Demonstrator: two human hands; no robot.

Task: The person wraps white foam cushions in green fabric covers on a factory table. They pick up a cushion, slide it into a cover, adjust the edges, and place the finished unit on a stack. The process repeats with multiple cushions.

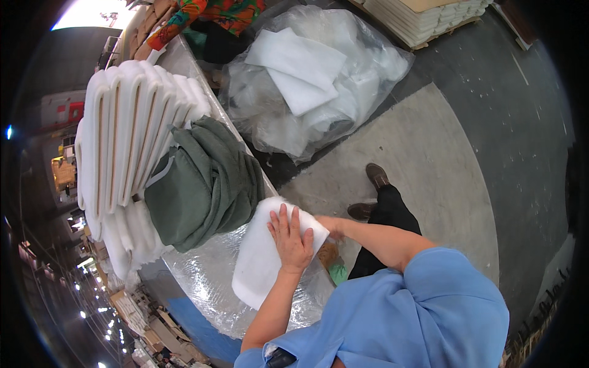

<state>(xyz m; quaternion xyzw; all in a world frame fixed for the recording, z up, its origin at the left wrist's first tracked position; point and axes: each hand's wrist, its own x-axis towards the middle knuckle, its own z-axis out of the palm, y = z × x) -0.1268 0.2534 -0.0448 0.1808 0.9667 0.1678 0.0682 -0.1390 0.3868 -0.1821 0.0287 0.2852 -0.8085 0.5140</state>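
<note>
A white piece of fluffy padding [257, 264] lies on the plastic-covered table in front of me. My left hand [291, 239] rests flat on top of it, fingers stretched out and slightly apart. At the padding's right edge is my right hand [331, 227]; its fingers are hidden by the padding, so their grip does not show. Just beyond, a pile of dark green fabric covers [202, 184] sits on the table. Behind and left of that pile stand thick white padded slabs [116, 135] with brown layers between them, packed upright side by side.
Shiny clear film covers the table [202, 279]. A large clear plastic bag [368, 73] of white padding sits on the floor beyond the table. White stacked sheets [423, 21] stand farther back. Another person's patterned sleeve [175, 24] shows at the table's far end.
</note>
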